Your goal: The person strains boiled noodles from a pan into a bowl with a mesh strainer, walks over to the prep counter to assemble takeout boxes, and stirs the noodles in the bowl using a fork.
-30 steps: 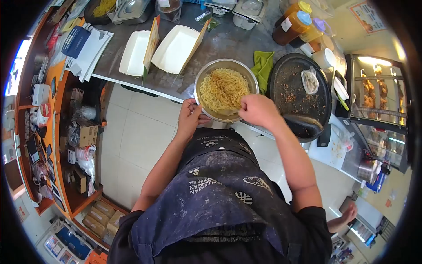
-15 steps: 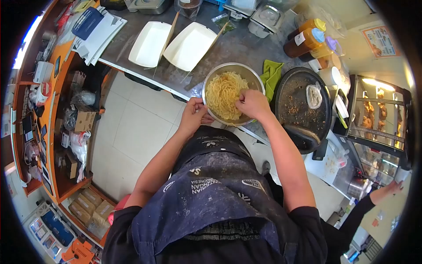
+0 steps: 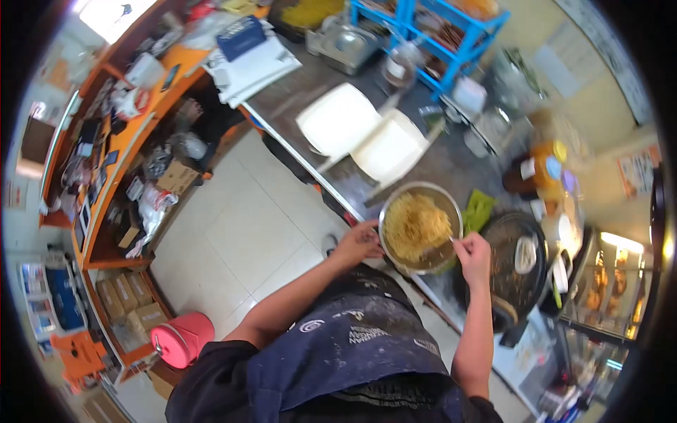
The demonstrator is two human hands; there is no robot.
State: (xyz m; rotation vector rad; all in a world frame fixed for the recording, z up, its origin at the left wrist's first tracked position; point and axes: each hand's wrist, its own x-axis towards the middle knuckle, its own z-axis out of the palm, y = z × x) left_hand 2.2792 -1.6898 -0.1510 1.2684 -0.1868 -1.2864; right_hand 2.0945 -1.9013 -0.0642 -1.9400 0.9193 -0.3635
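Observation:
A steel mixing bowl (image 3: 458, 211) stands at the counter's near edge. Yellow noodles (image 3: 417, 227) fill most of it, heaped on the right side. My left hand (image 3: 361, 244) grips the bowl's left rim. At the right rim my right hand (image 3: 474, 255) is closed in a pinch. A thin, pale utensil end shows at its fingertips, pointing into the noodles; its kind is hidden by the hand and blur. Beyond the bowl lie two open white paper boxes, the left one (image 3: 338, 118) and the right one (image 3: 392, 148).
A green cloth (image 3: 479, 209) lies right of the bowl, beside a dark round pan (image 3: 504, 282) with crumbs. Sauce bottles (image 3: 539, 173) stand farther right, near a lit display case (image 3: 613, 282). A blue rack (image 3: 451, 42) is at the back.
The view has turned and shifted, so the counter appears lower and farther right. My right hand has moved out of the noodles to the bowl's right rim. My left hand stays on the rim.

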